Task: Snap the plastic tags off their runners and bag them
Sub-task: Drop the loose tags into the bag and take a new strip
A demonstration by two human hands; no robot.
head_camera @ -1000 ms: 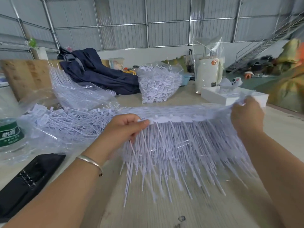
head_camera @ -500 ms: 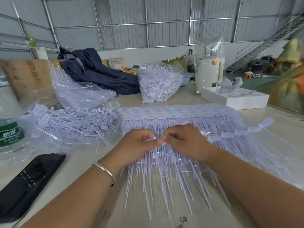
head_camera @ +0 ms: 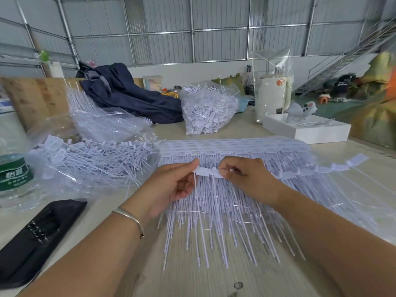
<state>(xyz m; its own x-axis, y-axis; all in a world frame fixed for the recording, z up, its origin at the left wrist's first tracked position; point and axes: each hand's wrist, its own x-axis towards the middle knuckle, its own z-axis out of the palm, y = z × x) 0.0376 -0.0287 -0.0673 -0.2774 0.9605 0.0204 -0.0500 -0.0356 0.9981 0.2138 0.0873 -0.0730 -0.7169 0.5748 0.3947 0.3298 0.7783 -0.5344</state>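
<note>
A thick stack of white tag runners point(head_camera: 235, 146) lies across the middle of the table, long thin tails pointing toward me. One runner strip point(head_camera: 300, 172) is lifted off the stack and trails away to the right. My left hand point(head_camera: 171, 185) pinches the end tag point(head_camera: 202, 171) of that strip between thumb and fingers. Right beside it my right hand point(head_camera: 246, 179) pinches the strip at the adjoining tag. An open clear bag of loose snapped-off tags point(head_camera: 90, 159) lies to the left. A fuller clear bag of tags point(head_camera: 207, 112) stands farther back.
A green-labelled water bottle point(head_camera: 15, 174) and a black pouch point(head_camera: 36, 236) sit at the left edge. A dark blue garment point(head_camera: 128, 95) lies at the back. A white box point(head_camera: 306, 129) and a white appliance in plastic point(head_camera: 272, 99) stand at the back right.
From holding the strip stretched wide apart, my hands have come together at its left end. My left thumb and fingers now pinch one tag, slightly parted from the right hand.
</note>
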